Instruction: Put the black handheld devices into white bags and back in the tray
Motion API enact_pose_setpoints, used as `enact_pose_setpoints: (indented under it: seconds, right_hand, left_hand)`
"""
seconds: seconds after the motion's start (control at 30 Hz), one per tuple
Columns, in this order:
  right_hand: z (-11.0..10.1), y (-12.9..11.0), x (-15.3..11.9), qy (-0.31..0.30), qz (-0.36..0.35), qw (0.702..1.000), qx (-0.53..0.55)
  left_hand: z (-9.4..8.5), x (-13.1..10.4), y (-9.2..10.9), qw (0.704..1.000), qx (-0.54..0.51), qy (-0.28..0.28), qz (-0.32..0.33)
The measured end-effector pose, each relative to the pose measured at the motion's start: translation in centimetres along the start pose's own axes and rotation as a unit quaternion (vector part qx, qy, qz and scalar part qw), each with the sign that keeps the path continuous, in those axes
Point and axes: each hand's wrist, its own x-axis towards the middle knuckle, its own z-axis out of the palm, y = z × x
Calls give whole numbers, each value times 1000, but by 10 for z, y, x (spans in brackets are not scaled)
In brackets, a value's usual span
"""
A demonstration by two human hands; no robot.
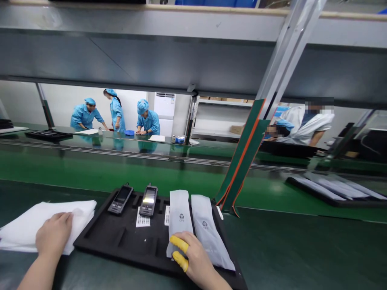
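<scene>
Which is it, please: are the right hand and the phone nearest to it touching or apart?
Apart: the head view shows a bare part of the black tray between the right hand and the phone.

Left hand [55,233] on white sheet stack [21,227], left of black tray [134,247] on counter [290,249]. Right hand [198,259], two digits yellow-covered, at near end of left CPE pouch [181,213]; second pouch [208,229] beside it. Two handhelds [149,203] along tray's far side.
</scene>
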Motion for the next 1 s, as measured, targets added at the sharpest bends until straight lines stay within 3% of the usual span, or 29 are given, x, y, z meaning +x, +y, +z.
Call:
enact_pose_setpoints:
  seconds: [0.1,0.17,0.27,0.33,0.4,0.47,0.63,0.8,1.0]
  right_hand:
    - [0,0,0,7,-3,1000,4]
    - [0,0,1,17,-4,1000,-1]
    - [0,2,1,42,-6,999,-16]
    - [-1,2,2,55,-8,998,-22]
    - [-1,1,2,61,-7,998,-24]
    - [-2,1,2,67,-7,997,-28]
    - [-1,4,0,85,5,996,-36]
    - [0,11,-4,125,66,990,-13]
    - [0,21,-8,168,152,974,12]
  left_hand:
    - [-23,-7,14,998,62,-5,-13]
    - [-39,-20,28,998,60,-23,14]
    - [-52,-55,57,980,-4,-161,118]
    - [-49,-88,82,937,-36,-254,238]
    - [-39,-120,106,874,-7,-325,362]
    - [-26,-145,126,818,49,-393,417]
    - [-10,-164,141,798,14,-368,478]
    - [3,-157,134,739,-34,-340,580]
    - [5,-167,135,731,-22,-325,600]
